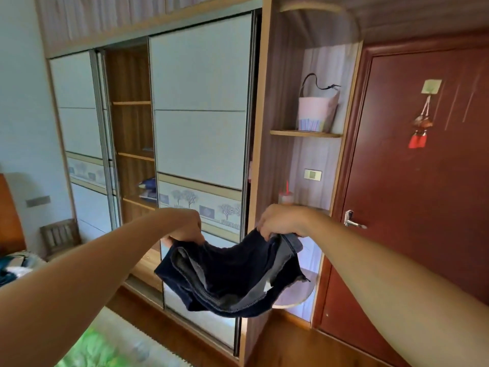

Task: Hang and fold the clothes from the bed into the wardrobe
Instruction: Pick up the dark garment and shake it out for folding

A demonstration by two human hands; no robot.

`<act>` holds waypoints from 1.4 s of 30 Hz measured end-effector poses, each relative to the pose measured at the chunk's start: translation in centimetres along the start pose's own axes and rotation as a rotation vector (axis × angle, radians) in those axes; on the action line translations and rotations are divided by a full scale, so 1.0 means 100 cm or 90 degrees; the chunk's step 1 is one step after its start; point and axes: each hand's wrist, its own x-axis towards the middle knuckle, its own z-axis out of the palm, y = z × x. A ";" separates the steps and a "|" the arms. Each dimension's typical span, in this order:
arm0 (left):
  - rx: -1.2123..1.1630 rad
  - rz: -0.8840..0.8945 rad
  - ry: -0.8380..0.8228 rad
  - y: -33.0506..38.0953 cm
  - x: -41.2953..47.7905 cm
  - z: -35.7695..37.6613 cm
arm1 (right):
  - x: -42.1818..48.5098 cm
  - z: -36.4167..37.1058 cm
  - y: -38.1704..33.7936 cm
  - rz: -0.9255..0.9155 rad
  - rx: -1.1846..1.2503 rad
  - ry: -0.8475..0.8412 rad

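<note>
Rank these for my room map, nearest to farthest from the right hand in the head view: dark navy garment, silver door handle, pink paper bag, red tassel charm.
1. Gripped by the right hand: dark navy garment.
2. Right: silver door handle.
3. Above, on shelf: pink paper bag.
4. Upper right, on door: red tassel charm.

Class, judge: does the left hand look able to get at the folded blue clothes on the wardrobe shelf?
Probably not yet: the left hand grips the dark garment, though the gap to the folded clothes stands open.
</note>
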 end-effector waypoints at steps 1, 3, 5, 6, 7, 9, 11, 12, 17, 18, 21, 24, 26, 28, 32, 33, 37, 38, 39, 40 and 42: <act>-0.002 0.001 0.003 0.000 0.022 -0.006 | 0.021 -0.005 0.003 0.002 0.016 0.003; -0.008 0.002 0.006 -0.002 0.067 -0.021 | 0.060 -0.017 0.007 0.009 0.029 0.009; 0.001 0.006 0.013 -0.003 0.108 -0.039 | 0.096 -0.033 0.007 0.004 0.009 0.024; -0.003 0.005 0.017 -0.004 0.126 -0.047 | 0.115 -0.040 0.008 -0.005 -0.004 0.028; -0.012 0.003 0.021 -0.006 0.143 -0.055 | 0.131 -0.048 0.005 -0.010 -0.004 0.032; -0.024 -0.004 0.026 -0.010 0.173 -0.071 | 0.164 -0.060 0.000 -0.020 0.008 0.034; -0.028 -0.021 0.029 -0.016 0.199 -0.083 | 0.199 -0.068 -0.004 -0.029 0.013 0.032; -0.031 -0.030 0.030 -0.021 0.212 -0.087 | 0.218 -0.070 -0.005 -0.037 0.005 0.029; -0.034 -0.084 0.057 -0.055 0.268 -0.098 | 0.308 -0.071 -0.015 -0.060 0.005 0.000; -0.027 -0.099 0.066 -0.063 0.277 -0.099 | 0.326 -0.069 -0.015 -0.075 0.008 -0.009; -0.014 -0.150 0.080 -0.085 0.301 -0.103 | 0.376 -0.061 -0.022 -0.105 0.015 -0.039; -0.024 -0.205 0.085 -0.103 0.323 -0.111 | 0.425 -0.054 -0.028 -0.161 -0.017 -0.053; -0.019 -0.235 0.110 -0.115 0.334 -0.116 | 0.457 -0.051 -0.038 -0.199 -0.057 -0.062; -0.034 -0.275 0.130 -0.127 0.343 -0.121 | 0.484 -0.048 -0.048 -0.237 -0.094 -0.074; -0.053 -0.348 0.148 -0.155 0.356 -0.120 | 0.531 -0.040 -0.072 -0.287 -0.125 -0.100; -0.048 -0.359 0.152 -0.161 0.358 -0.119 | 0.540 -0.038 -0.078 -0.293 -0.122 -0.109; -0.070 -0.397 0.154 -0.184 0.363 -0.120 | 0.581 -0.026 -0.098 -0.334 -0.124 -0.132; -0.079 -0.412 0.154 -0.191 0.366 -0.123 | 0.593 -0.023 -0.104 -0.346 -0.124 -0.136; -0.080 -0.425 0.154 -0.199 0.370 -0.127 | 0.604 -0.021 -0.110 -0.352 -0.124 -0.135; -0.078 -0.436 0.154 -0.208 0.376 -0.132 | 0.616 -0.017 -0.117 -0.360 -0.125 -0.132; -0.072 -0.445 0.155 -0.229 0.394 -0.142 | 0.642 -0.008 -0.132 -0.373 -0.131 -0.127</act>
